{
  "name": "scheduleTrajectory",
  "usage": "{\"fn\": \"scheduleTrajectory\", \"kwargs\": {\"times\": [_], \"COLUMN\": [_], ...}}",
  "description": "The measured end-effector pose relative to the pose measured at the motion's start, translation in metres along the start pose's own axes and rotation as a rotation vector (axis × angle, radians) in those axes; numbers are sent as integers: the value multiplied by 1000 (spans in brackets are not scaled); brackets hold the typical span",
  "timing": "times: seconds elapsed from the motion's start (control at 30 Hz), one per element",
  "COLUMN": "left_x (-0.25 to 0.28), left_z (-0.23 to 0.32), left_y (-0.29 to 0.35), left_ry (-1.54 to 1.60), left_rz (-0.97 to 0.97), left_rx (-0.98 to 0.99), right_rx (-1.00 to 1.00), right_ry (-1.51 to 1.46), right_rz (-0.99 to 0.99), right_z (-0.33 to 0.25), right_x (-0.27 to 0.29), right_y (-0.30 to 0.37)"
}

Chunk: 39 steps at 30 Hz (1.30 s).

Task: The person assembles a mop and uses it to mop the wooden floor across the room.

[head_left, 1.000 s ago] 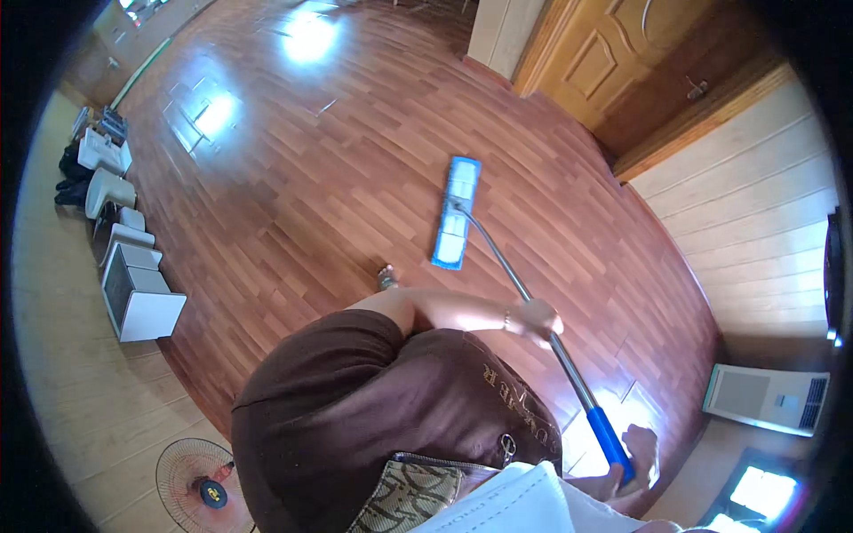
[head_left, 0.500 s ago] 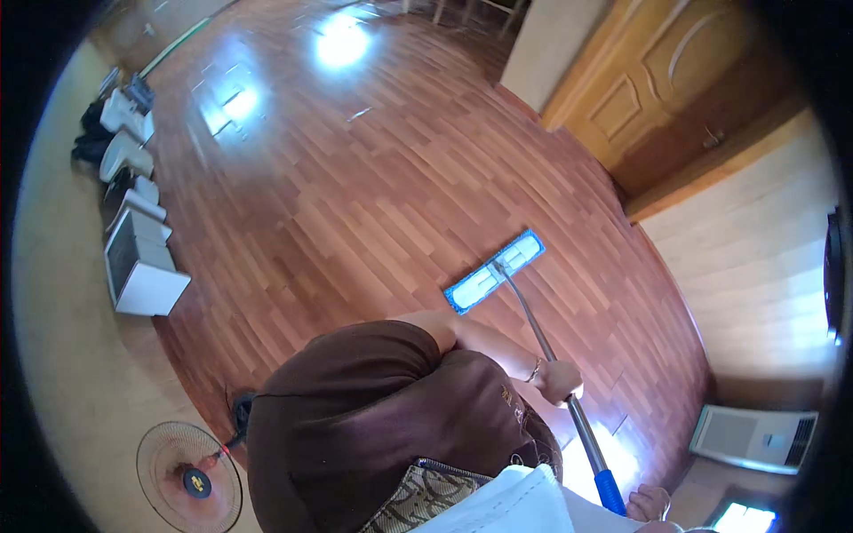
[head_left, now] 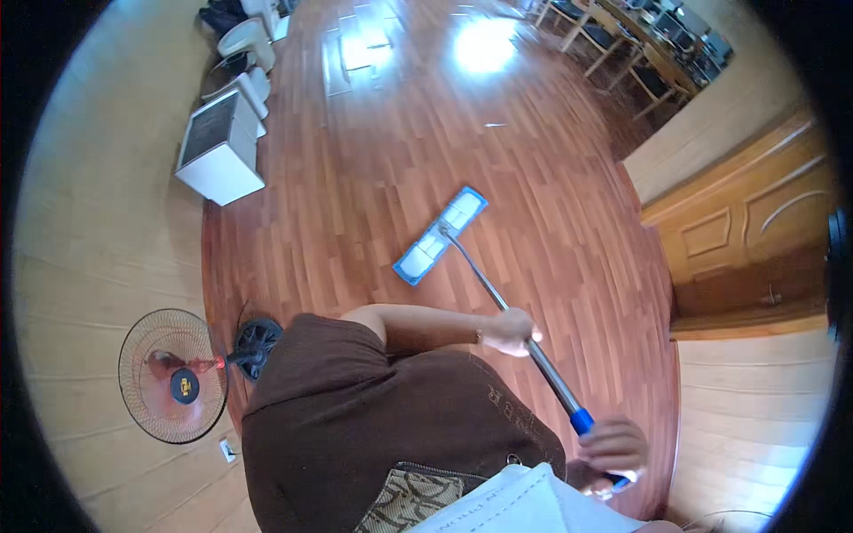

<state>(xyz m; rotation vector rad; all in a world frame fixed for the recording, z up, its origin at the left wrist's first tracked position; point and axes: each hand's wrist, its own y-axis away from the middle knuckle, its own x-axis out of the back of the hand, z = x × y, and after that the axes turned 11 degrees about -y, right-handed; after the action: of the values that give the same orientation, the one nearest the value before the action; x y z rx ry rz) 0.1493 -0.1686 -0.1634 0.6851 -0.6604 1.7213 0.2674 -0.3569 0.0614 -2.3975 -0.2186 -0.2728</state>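
Note:
A flat mop (head_left: pixel 553 380) with a metal pole, a blue grip and a blue-fringed white head slants across the view. Its rectangular mop head (head_left: pixel 461 211) lies flat on the reddish wood-plank floor (head_left: pixel 329 222). My left hand (head_left: pixel 510 331) reaches across in front of my brown top and is closed round the pole partway up. Further up, my right hand (head_left: pixel 615 450) is wrapped round the blue grip, slightly blurred. The lowest fingers of my right hand partly cover the end of the grip.
At left, a standing fan (head_left: pixel 184 385) with a black base (head_left: pixel 258 346) is by the wall. Beyond it are a white cabinet (head_left: pixel 227 169) and toilet-like white fixtures (head_left: pixel 247 44). A wooden door (head_left: pixel 746 235) is at right; chairs (head_left: pixel 604 40) and a cluttered table stand far right.
My view has turned, bringing the fan base and far table into sight. The mop head now appears further left and up. My right hand has come fully into view on the grip.

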Motion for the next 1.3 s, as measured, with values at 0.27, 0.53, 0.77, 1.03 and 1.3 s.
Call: {"fn": "scheduleTrajectory", "kwargs": {"times": [0.27, 0.53, 0.77, 1.03, 1.3], "left_x": [38, 35, 25, 20, 21], "left_z": [-135, -203, -196, -163, -41], "left_y": [118, 233, 305, 260, 104], "left_ry": [-137, -327, -342, -317, -135], "left_rz": [285, 421, 372, 227, 9], "left_rx": [220, 410, 596, 529, 273], "right_rx": [-186, -308, -579, -662, -276], "right_ry": [-203, -302, -534, -455, -225], "right_rz": [-49, -94, -180, -8, 598], "right_z": [104, 158, 168, 130, 20], "right_x": [-90, -154, -185, -137, -64], "right_y": [-66, -72, -70, -55, -3]}}
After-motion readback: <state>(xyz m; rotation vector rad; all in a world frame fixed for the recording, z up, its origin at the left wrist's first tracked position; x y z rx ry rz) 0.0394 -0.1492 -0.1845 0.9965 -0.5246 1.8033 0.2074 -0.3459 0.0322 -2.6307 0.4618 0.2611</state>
